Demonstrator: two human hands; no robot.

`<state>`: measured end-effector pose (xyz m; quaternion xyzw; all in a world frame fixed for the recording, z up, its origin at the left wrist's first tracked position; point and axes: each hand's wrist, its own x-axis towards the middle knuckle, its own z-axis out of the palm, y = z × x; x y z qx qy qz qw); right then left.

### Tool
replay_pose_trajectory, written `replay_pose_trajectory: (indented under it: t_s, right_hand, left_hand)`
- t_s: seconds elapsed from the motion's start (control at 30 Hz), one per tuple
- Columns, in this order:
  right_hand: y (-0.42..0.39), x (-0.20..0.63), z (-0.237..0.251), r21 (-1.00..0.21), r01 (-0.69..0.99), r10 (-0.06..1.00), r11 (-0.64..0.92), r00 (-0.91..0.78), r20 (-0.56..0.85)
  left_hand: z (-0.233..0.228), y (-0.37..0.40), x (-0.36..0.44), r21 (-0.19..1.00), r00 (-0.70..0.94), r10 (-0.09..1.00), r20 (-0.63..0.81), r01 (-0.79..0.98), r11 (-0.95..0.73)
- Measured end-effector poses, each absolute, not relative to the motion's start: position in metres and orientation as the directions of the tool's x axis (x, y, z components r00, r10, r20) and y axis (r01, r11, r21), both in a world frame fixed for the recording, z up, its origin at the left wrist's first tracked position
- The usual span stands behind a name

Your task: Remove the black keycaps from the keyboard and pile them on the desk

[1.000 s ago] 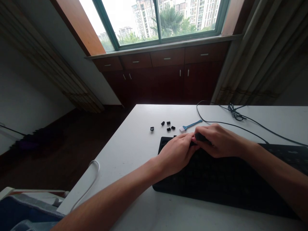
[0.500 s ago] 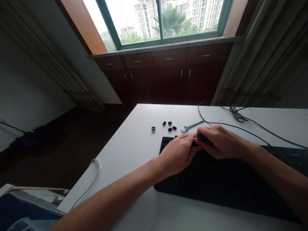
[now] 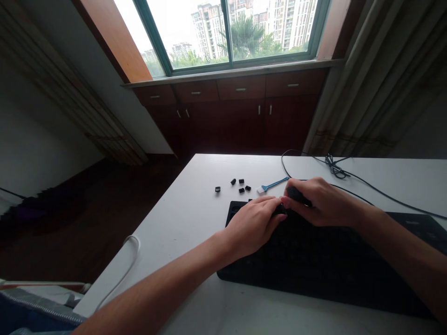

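Observation:
A black keyboard lies on the white table under both hands. My right hand is closed round a black-handled tool, whose working end is hidden by fingers. My left hand rests on the keyboard's upper left part, fingertips pinched close to the right fingertips. Something dark shows between its thumb and forefinger; I cannot make out what. Beyond the keyboard lie several loose black keycaps. Near them is a blue brush with white bristles.
The white table has its left edge beside my left forearm. A black cable lies bundled at the back right. Over the left edge hangs a white cord. Dark red cabinets stand beneath the window.
The view has shifted slightly, so the table things appear a little to the left. The black handle in my right hand has tilted slightly and shows more. Both hands remain at the same part of the keyboard.

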<state>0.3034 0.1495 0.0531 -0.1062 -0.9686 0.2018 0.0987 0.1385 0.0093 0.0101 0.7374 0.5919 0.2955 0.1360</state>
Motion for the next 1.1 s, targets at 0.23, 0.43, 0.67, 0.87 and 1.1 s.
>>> replay_pose_trajectory:
  t_s: [0.23, 0.43, 0.67, 0.87, 1.1]
  right_hand:
    - [0.149, 0.299, 0.054, -0.550, 0.133, 0.267, 0.824, -0.949, 0.170]
    - [0.147, 0.297, 0.054, -0.728, 0.117, 0.349, 0.675, -0.920, 0.176]
    - [0.146, 0.294, 0.061, -0.795, 0.111, 0.420, 0.597, -0.887, 0.191]
    - [0.153, 0.297, 0.063, -0.702, 0.206, 0.422, 0.682, -0.895, 0.147]
    - [0.157, 0.298, 0.056, -0.534, 0.225, 0.384, 0.815, -0.900, 0.207]
  left_hand:
    - [0.009, 0.007, 0.135, 0.621, 0.043, 0.951, 0.306, 0.748, -0.234]
    - [0.013, 0.006, 0.131, 0.769, -0.122, 0.945, 0.303, 0.617, -0.167]
    - [0.012, 0.004, 0.123, 0.798, -0.137, 0.936, 0.325, 0.571, -0.193]
    - [0.013, -0.002, 0.115, 0.682, -0.027, 0.929, 0.369, 0.687, -0.251]
    - [0.010, 0.000, 0.118, 0.647, -0.020, 0.950, 0.312, 0.736, -0.197]
